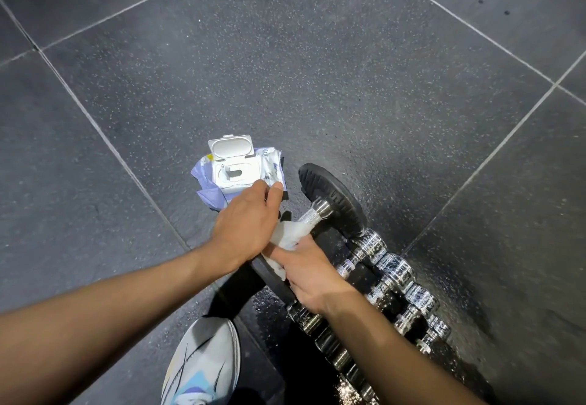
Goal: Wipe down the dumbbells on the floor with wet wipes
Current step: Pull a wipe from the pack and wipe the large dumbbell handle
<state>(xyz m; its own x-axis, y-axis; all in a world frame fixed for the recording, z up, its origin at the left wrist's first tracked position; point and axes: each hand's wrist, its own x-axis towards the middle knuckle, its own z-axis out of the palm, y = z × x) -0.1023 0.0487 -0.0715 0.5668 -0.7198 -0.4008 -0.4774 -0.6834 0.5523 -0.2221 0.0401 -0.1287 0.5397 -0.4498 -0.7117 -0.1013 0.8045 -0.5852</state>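
Right hand (312, 274) clamps the dumbbell (333, 201) to steady it on the floor (348, 87) beside the open wipe pack (234, 169), while the left hand (244, 227) squeezes the wet wipe (291, 233) round its bar.

Dark grey speckled rubber floor tiles (317, 55) filling the whole view, pale seams (95, 131) running diagonally between them, light glinting off a shiny patch (269, 301) near the bottom.

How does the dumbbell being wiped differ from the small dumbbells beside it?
The dumbbell being wiped has broad black plates; the small dumbbells have narrow chrome heads and are shorter. A white wipe, held by the right hand, covers its handle; the small ones lie untouched. Both have silvery handles.
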